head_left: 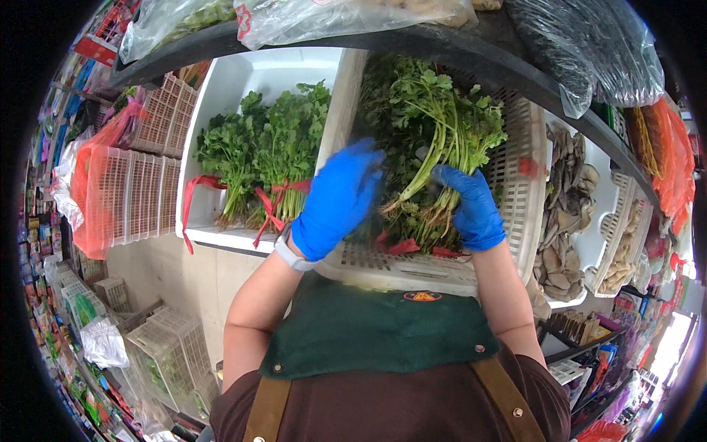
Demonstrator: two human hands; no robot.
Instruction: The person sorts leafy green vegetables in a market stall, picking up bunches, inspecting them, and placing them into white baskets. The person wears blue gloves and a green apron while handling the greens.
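Note:
My right hand [473,205], in a blue glove, is closed round the stems of a bunch of leafy greens [453,147] that look like coriander, with long pale stalks and roots toward me. The bunch is over a pale plastic crate [523,191] with more dark greens inside. My left hand [342,193], also gloved in blue, hovers by the crate's left side; motion smears its fingers, so their hold cannot be made out. Red ties [401,246] lie under the bunch near the crate's front.
Left of the crate, a white foam box [269,70] holds coriander bunches [276,140] with red ties. Oyster mushrooms [563,236] fill a box on the right. A dark shelf edge [434,44] with bagged goods crosses above. Stacked crates [143,195] stand at far left.

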